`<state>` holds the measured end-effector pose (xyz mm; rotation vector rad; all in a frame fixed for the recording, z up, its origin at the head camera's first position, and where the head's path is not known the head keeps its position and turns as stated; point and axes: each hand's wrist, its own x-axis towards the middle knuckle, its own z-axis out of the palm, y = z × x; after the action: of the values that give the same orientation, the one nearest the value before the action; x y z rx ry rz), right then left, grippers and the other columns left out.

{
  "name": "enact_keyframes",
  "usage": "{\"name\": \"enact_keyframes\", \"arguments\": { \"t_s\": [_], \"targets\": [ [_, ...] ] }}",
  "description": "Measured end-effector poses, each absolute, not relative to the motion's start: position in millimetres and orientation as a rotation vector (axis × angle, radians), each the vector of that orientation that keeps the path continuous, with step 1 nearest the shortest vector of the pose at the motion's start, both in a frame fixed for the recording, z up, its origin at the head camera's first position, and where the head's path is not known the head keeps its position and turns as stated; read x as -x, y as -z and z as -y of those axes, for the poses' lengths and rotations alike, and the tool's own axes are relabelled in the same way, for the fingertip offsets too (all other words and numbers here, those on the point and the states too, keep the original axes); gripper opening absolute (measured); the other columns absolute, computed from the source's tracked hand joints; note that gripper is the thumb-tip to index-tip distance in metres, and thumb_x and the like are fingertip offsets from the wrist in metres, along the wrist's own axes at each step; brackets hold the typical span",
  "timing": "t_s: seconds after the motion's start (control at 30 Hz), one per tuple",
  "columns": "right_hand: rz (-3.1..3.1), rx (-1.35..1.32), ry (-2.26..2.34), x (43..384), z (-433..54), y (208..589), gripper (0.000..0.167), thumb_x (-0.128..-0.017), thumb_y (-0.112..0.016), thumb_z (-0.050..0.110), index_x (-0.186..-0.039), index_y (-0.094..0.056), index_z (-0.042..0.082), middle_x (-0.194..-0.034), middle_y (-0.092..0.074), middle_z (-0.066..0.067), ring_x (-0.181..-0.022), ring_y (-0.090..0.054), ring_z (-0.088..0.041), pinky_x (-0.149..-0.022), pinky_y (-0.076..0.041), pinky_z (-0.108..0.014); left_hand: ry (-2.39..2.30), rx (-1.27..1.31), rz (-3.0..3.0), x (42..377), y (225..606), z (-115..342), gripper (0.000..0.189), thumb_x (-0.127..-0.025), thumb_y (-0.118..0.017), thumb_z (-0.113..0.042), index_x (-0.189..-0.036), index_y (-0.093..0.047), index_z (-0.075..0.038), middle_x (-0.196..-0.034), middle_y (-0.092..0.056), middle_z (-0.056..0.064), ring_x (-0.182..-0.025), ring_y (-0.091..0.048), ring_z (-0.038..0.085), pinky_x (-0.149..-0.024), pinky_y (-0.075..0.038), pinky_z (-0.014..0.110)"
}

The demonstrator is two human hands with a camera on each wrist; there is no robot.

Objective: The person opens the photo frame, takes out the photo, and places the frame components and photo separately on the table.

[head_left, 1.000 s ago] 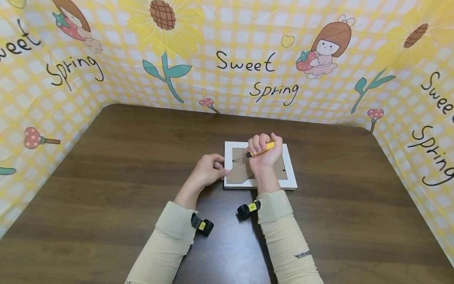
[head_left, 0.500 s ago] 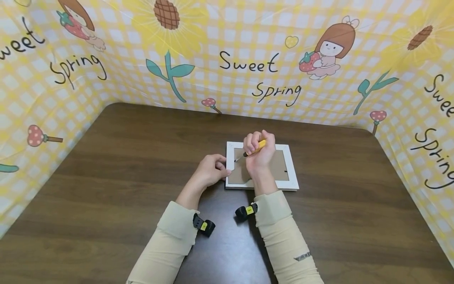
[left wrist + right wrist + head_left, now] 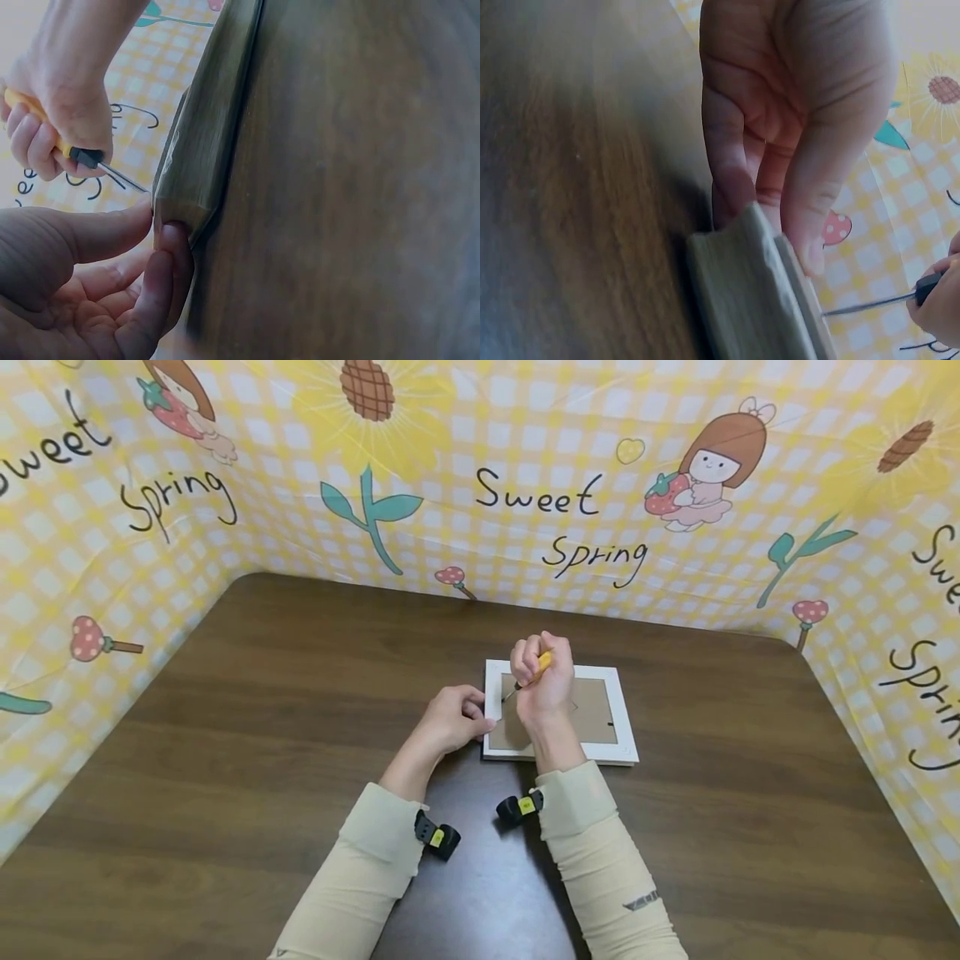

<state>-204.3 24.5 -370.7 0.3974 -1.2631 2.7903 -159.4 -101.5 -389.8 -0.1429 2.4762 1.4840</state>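
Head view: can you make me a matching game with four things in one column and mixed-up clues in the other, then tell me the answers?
Things:
1. Left hand
2. Tool
3. Table
4. Frame

Clues:
A. Yellow handle, held in the right hand
B. White border
C. Pinching an edge
D. Dark brown, underneath

Pairs: 1-C, 2-A, 3-D, 4-B

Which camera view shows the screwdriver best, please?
The left wrist view: the screwdriver shows large, with yellow handle, black collar and shaft. The head view shows it small, partly hidden by the right hand; the right wrist view shows only shaft and collar.
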Motion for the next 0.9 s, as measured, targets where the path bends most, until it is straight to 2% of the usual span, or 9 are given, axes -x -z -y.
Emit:
{"name": "enact_keyframes", "arguments": {
  "t_s": [0.23,0.53,0.9],
  "targets": [
    [1.205,-0.318,-2.801,205.2,-24.8,370.0,0.048,-0.093,-0.024,0.019,-0.046,-0.028,0.018,-0.041,-0.028,0.008,-0.040,-0.022,-0.008,-0.045,-0.013,-0.022,-1.493,0.174,-2.470,158.4,390.7,102.2,0.037,-0.088,-0.073,-0.005,-0.122,-0.061,0.004,-0.083,-0.068,0.011,-0.067,-0.061,0.016,-0.061,-0.043,0.022],
    [0.764,-0.099,-2.984,213.6,-44.1,378.1,0.049,-0.095,-0.019,0.021,-0.046,-0.020,0.012,-0.041,-0.019,0.003,-0.040,-0.011,-0.012,-0.044,-0.007,-0.022,-1.497,0.188,-2.454,158.7,389.9,102.3,0.036,-0.088,-0.074,-0.006,-0.121,-0.063,0.002,-0.080,-0.066,0.007,-0.067,-0.061,0.016,-0.061,-0.042,0.023],
    [1.201,-0.369,-2.834,206.9,-24.6,371.4,0.048,-0.093,-0.020,0.018,-0.046,-0.028,0.019,-0.041,-0.026,0.008,-0.041,-0.015,-0.010,-0.047,-0.007,-0.025,-1.486,0.161,-2.468,159.2,389.1,101.7,0.036,-0.087,-0.074,-0.006,-0.121,-0.063,0.003,-0.082,-0.066,0.008,-0.067,-0.059,0.015,-0.061,-0.043,0.023]
  ]
}}
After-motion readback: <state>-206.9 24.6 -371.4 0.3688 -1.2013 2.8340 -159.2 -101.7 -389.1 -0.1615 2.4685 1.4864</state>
